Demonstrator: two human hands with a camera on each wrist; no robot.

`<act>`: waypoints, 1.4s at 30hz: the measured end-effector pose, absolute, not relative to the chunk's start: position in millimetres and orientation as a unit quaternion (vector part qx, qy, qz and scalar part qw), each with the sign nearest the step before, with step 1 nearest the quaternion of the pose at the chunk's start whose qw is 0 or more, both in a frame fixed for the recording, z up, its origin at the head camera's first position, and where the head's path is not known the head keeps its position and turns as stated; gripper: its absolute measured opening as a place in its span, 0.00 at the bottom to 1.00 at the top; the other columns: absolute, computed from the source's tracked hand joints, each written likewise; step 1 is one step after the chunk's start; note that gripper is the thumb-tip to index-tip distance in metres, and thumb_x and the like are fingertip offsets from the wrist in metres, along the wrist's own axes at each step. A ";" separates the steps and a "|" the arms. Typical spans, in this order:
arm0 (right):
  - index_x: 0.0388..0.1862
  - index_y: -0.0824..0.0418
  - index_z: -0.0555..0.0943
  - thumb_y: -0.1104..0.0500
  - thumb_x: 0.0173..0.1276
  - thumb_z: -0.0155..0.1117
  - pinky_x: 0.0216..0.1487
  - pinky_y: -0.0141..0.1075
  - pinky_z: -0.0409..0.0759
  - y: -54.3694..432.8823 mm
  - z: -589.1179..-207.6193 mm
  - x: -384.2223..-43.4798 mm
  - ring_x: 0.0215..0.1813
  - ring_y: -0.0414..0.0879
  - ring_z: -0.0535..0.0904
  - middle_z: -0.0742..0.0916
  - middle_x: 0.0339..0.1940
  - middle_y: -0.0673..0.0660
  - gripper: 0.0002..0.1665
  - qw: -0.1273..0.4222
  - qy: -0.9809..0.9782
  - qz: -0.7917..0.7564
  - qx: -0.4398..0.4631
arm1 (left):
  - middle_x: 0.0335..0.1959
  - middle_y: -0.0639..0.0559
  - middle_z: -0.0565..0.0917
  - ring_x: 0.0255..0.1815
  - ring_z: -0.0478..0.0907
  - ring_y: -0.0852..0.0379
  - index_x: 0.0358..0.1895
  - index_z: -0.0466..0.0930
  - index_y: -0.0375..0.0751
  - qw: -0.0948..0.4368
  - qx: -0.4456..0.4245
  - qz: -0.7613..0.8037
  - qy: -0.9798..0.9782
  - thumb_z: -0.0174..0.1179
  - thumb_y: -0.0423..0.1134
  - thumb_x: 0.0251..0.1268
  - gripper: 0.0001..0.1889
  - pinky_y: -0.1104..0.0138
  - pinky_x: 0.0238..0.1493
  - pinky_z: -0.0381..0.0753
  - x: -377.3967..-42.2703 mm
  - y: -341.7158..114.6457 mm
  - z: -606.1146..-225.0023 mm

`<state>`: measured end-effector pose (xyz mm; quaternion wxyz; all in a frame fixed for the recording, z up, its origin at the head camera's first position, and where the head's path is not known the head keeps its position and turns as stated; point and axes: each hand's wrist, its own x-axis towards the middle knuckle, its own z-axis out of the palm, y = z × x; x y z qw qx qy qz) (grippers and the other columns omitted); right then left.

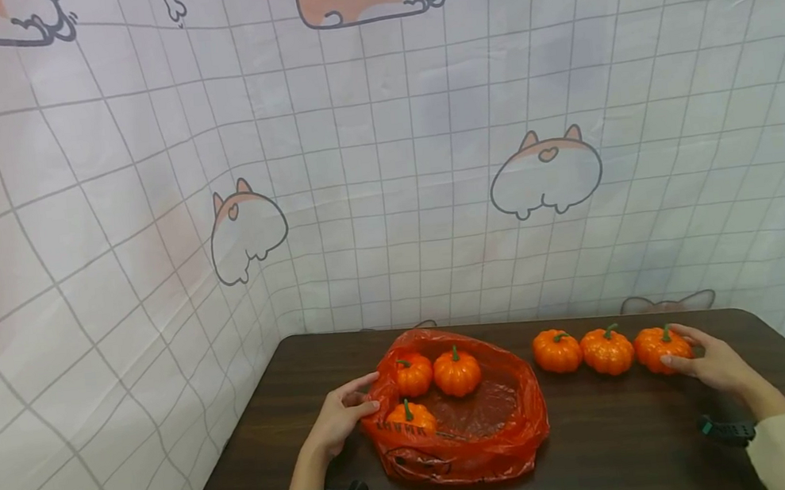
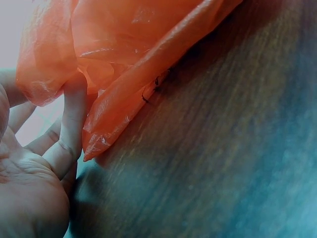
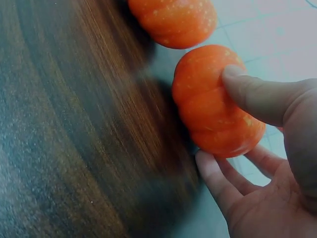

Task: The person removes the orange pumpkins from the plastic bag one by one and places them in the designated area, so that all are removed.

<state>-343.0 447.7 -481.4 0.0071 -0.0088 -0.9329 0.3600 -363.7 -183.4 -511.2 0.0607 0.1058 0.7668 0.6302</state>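
Observation:
A red plastic bag (image 1: 458,462) lies on the table with its mouth spread wide. Inside it sit three small orange pumpkins, one of them a pumpkin (image 1: 457,371) with an upright green stem. My left hand (image 1: 339,418) pinches the bag's left rim; in the left wrist view the thin film (image 2: 124,59) passes between its fingers. At the right end of a row, my right hand (image 1: 717,362) grips a pumpkin (image 1: 655,349). The right wrist view shows the thumb on that pumpkin's (image 3: 213,109) side and fingertips at its lower edge.
To the left of the gripped pumpkin stand a middle pumpkin (image 1: 608,352) and another pumpkin (image 1: 557,351), close beside the bag. The dark wooden table (image 1: 615,445) ends at the back against a checked cloth (image 1: 394,261) with cartoon dogs.

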 end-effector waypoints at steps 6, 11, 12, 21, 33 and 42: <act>0.80 0.75 0.47 0.45 0.77 0.61 0.62 0.77 0.60 446.3 -480.6 -345.6 0.69 0.85 0.56 0.57 0.72 0.89 0.52 0.003 -0.931 0.365 0.006 | 0.44 0.41 0.85 0.42 0.81 0.53 0.71 0.76 0.46 0.060 0.107 0.631 0.766 0.66 0.35 0.68 0.27 0.64 0.46 0.82 -362.9 -183.7 -510.0; 0.80 0.76 0.46 0.47 0.78 0.60 0.64 0.72 0.68 446.0 -480.0 -346.0 0.69 0.84 0.57 0.56 0.72 0.90 0.51 -0.007 -0.928 0.372 0.010 | 0.44 0.41 0.84 0.42 0.80 0.53 0.71 0.76 0.45 0.060 0.107 0.631 0.766 0.66 0.35 0.69 0.27 0.64 0.45 0.82 -362.7 -183.2 -510.1; 0.80 0.76 0.46 0.47 0.78 0.60 0.64 0.70 0.70 446.0 -479.8 -345.8 0.69 0.84 0.58 0.56 0.72 0.90 0.51 -0.009 -0.928 0.373 0.010 | 0.43 0.41 0.84 0.42 0.80 0.53 0.71 0.76 0.46 0.061 0.106 0.631 0.766 0.66 0.35 0.69 0.27 0.64 0.45 0.82 -362.7 -183.2 -510.3; 0.80 0.76 0.45 0.49 0.79 0.58 0.58 0.56 0.82 446.6 -480.2 -346.9 0.70 0.83 0.61 0.54 0.72 0.90 0.50 -0.018 -0.917 0.397 0.019 | 0.42 0.42 0.84 0.41 0.80 0.53 0.71 0.76 0.44 0.057 0.110 0.632 0.765 0.67 0.35 0.68 0.28 0.64 0.44 0.82 -362.1 -183.7 -510.7; 0.81 0.75 0.45 0.47 0.80 0.57 0.60 0.58 0.80 444.8 -481.0 -346.6 0.70 0.81 0.61 0.55 0.73 0.88 0.50 -0.011 -0.913 0.408 0.004 | 0.43 0.42 0.84 0.41 0.80 0.54 0.72 0.75 0.43 0.061 0.110 0.636 0.761 0.66 0.35 0.69 0.28 0.64 0.43 0.82 -361.5 -182.9 -510.7; 0.80 0.75 0.46 0.44 0.81 0.52 0.61 0.78 0.57 429.4 -460.2 -336.0 0.70 0.89 0.49 0.54 0.74 0.88 0.48 0.058 -0.921 0.385 -0.018 | 0.44 0.40 0.84 0.40 0.81 0.55 0.71 0.75 0.44 0.059 0.110 0.635 0.762 0.67 0.35 0.69 0.28 0.64 0.42 0.82 -361.0 -182.5 -508.7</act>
